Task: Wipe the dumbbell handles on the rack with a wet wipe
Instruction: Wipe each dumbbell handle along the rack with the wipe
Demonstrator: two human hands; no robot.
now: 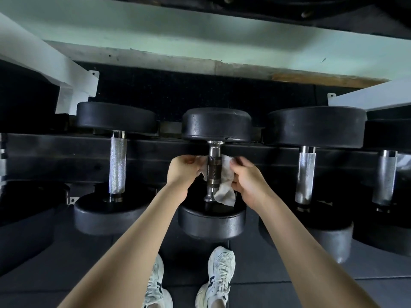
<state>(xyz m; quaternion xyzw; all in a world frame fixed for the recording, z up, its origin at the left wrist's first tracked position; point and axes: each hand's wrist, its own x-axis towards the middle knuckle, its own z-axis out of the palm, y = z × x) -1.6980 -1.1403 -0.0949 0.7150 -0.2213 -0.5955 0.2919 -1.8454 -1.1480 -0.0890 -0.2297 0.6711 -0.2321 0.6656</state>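
**While the wipe slings the middle handle, keep it taut**

As the wet wipe [226, 189] passes beneath the dark middle dumbbell handle [214, 172], the left hand [184, 168] pinches one end just left of the bar. The right hand [246, 181] grips the other end just right of it. The hands sit apart with the handle between them.

The dumbbell lies across the black rack rail [66, 152], one head far and one near. The step looks best done by pulling both ends evenly so the cloth hugs the knurling, see-sawing it, and working from the far collar to the near one. The upper face is uncovered, so the wipe should wrap over it too. A loose corner hangs by the near collar and is worth gathering in.
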